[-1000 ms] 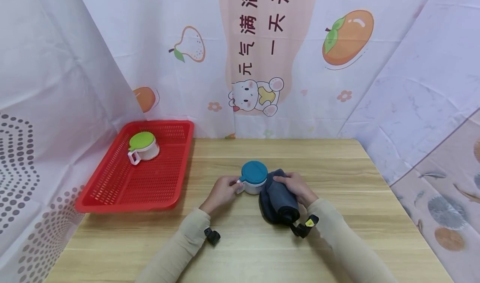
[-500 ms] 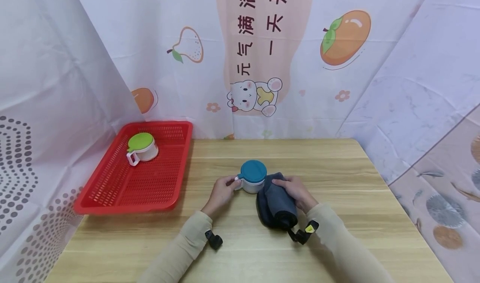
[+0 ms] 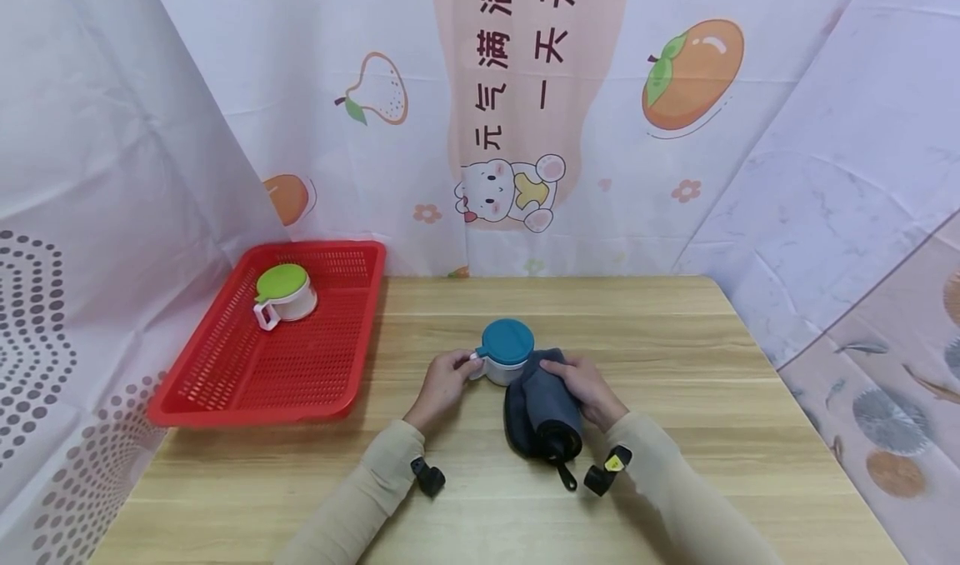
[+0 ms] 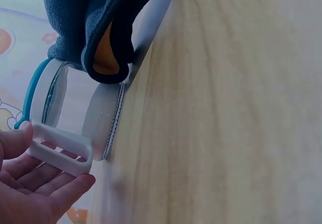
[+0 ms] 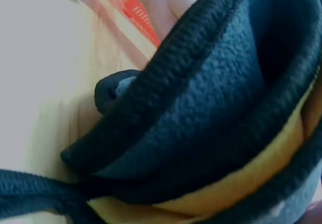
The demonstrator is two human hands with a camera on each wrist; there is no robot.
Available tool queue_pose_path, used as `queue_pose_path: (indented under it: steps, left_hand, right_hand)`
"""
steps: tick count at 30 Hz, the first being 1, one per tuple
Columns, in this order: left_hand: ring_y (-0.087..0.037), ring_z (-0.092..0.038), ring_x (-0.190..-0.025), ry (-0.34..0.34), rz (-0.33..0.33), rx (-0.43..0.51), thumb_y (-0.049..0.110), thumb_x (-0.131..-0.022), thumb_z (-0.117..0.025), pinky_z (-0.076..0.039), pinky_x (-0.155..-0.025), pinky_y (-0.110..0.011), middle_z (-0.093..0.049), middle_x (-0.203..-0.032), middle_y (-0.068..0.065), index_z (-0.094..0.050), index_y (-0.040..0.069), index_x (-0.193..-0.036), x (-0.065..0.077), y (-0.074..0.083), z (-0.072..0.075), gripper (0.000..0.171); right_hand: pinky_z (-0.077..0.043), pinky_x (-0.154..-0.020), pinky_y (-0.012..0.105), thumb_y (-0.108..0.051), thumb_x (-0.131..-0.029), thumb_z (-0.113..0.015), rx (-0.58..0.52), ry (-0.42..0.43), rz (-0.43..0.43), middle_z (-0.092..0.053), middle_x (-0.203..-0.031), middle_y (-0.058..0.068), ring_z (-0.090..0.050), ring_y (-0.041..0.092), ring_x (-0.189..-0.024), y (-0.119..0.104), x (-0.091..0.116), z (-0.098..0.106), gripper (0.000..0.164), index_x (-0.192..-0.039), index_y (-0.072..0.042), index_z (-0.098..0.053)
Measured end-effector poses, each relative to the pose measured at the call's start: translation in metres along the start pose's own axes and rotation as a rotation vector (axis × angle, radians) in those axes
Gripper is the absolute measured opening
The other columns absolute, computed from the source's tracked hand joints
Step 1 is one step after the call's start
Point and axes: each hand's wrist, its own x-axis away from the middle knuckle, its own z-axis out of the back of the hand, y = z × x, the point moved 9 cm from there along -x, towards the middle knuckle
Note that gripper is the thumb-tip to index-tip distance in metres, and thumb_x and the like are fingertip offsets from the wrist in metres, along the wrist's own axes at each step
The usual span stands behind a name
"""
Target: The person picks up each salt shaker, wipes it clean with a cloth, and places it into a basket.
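A seasoning jar (image 3: pixel 507 350) with a blue lid, a clear-sided body and a white handle stands upright at the middle of the table. My left hand (image 3: pixel 444 384) pinches its handle (image 4: pixel 63 148) between thumb and fingers. With my right hand (image 3: pixel 588 388) I grip a bunched dark grey-blue cleaning cloth (image 3: pixel 553 402). It has a black edge, a yellowish inner side and a hanging loop (image 3: pixel 567 477). In the left wrist view the cloth's folded end lies against the jar's side. Cloth fills most of the right wrist view and hides my right fingers there.
At the left of the wooden table (image 3: pixel 645 323) sits a red plastic basket (image 3: pixel 341 394). Inside, near its back, stands a similar jar with a green lid (image 3: pixel 283 283). A printed fabric curtain (image 3: pixel 375 165) rises behind the table's back edge.
My right hand has shifted slightly left, and the cloth's near end has swung left, bringing its loop into view. The left hand keeps hold of the jar's handle, with the jar almost still.
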Motion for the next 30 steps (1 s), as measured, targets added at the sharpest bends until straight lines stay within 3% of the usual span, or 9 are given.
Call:
queue_pose_path:
  steps: [5, 15, 30]
  left_hand:
    - [-0.017, -0.049, -0.074, -0.001, -0.015, -0.02, 0.021, -0.089, -0.056, -0.04, -0.059, -0.023, -0.057, -0.081, -0.007, -0.066, 0.01, -0.092, 0.001, 0.002, 0.001, 0.015]
    - [-0.016, -0.05, -0.078, -0.026, -0.022, -0.036, 0.02, -0.089, -0.056, -0.042, -0.064, -0.023, -0.06, -0.088, -0.005, -0.066, 0.009, -0.097, 0.002, 0.003, 0.003, 0.018]
    - [-0.013, -0.05, -0.08, -0.058, -0.038, -0.089, 0.022, -0.089, -0.055, -0.043, -0.067, -0.022, -0.061, -0.091, -0.002, -0.067, 0.012, -0.098, 0.002, 0.005, 0.004, 0.018]
  right_hand:
    - [-0.042, -0.063, 0.026, -0.032, -0.083, -0.061, 0.001, -0.008, -0.018, -0.056, -0.086, 0.003, -0.051, 0.017, -0.076, 0.0, -0.002, 0.002, 0.03, -0.091, -0.003, -0.062]
    - [-0.043, -0.065, 0.025, -0.038, -0.085, -0.056, 0.055, -0.041, -0.072, -0.052, -0.096, 0.008, -0.05, 0.018, -0.082, 0.0, -0.021, 0.012, 0.05, -0.112, 0.004, -0.056]
    - [-0.042, -0.068, 0.023, -0.04, -0.085, -0.057, 0.057, 0.031, -0.048, -0.049, -0.11, 0.011, -0.048, 0.019, -0.087, -0.012, -0.032, 0.025, 0.053, -0.116, 0.003, -0.054]
